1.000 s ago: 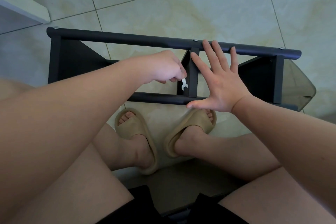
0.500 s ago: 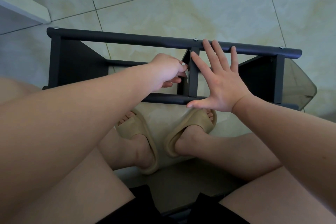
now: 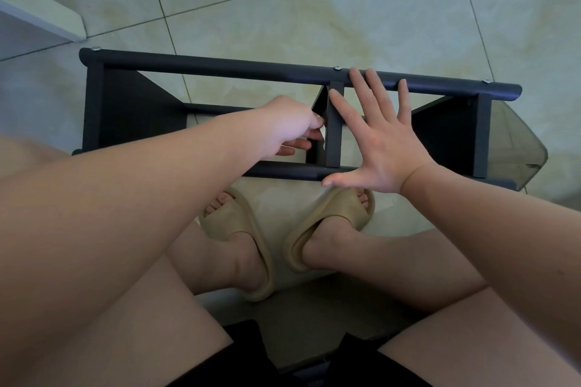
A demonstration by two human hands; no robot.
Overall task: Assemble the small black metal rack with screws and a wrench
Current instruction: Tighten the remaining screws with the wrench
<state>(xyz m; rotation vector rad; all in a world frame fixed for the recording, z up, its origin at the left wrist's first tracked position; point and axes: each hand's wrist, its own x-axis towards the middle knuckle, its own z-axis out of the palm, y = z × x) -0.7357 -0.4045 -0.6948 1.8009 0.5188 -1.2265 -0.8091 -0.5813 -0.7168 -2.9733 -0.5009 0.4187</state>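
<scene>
The black metal rack (image 3: 220, 67) stands on the tiled floor in front of my knees. My right hand (image 3: 377, 141) lies flat and spread across it, fingertips on the far top rail and thumb on the near rail. My left hand (image 3: 289, 126) reaches in between the rails, just left of the middle crosspiece (image 3: 334, 135). Its fingers are curled against the inner plate there. The small wrench it held a moment ago is hidden inside the hand. Silver screw heads (image 3: 337, 67) show on the far rail.
My feet in beige slippers (image 3: 245, 229) rest on the floor just under the near rail. A translucent plastic piece (image 3: 515, 148) lies against the rack's right end. A white ledge (image 3: 41, 9) crosses the top left corner.
My left hand has moved up and further in beside the middle crosspiece, and the wrench tip that showed below it is now hidden. My right hand has stayed in place.
</scene>
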